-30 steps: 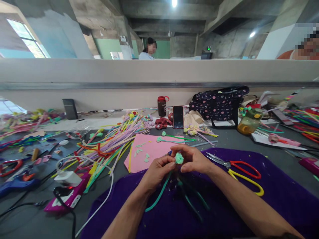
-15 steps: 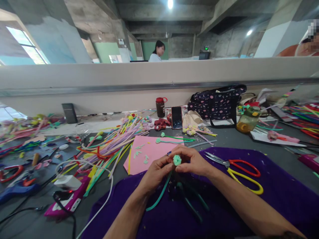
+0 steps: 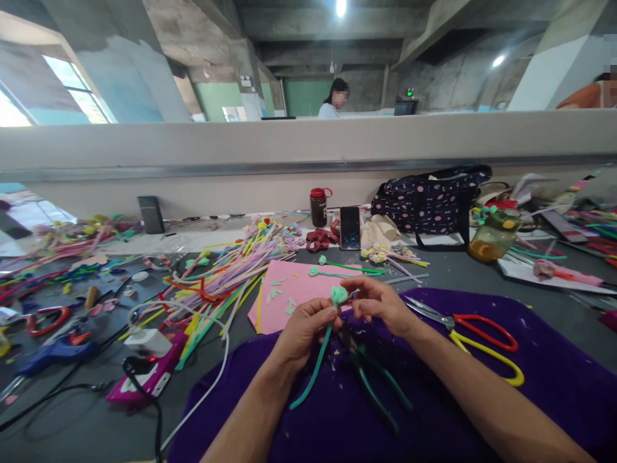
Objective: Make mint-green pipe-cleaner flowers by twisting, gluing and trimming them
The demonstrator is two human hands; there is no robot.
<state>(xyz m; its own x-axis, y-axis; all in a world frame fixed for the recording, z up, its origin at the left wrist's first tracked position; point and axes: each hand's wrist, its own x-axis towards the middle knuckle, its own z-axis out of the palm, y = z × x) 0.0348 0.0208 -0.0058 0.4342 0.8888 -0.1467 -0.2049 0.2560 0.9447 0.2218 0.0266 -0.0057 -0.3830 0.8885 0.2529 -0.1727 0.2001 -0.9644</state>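
Pinched in my left hand [image 3: 308,328] is a small mint-green pipe-cleaner flower [image 3: 339,295], its green stem [image 3: 313,373] hanging down toward me. My right hand [image 3: 383,305] is just right of the flower, index finger stretched toward its top and thumb apart, with nothing visible held. Whether a fingertip touches the petals I cannot tell. Below the hands, dark green-handled pliers [image 3: 378,386] lie on a purple cloth [image 3: 231,411]. Scissors [image 3: 475,328] with one red and one yellow handle rest right of my right hand.
Behind my hands, a pink sheet [image 3: 274,315] carries small mint pieces and two green-stemmed flowers [image 3: 332,272]. Many pipe cleaners [image 3: 245,257] are heaped to the left, near a magenta power strip [image 3: 139,386] and blue glue gun [image 3: 58,357]. A phone [image 3: 349,228], bottles and a bag [image 3: 429,199] stand behind.
My right hand has loosened from the flower and shifted slightly right, fingers now apart. The flower has turned in my left hand, showing its side and stem. The view has swung a little left.
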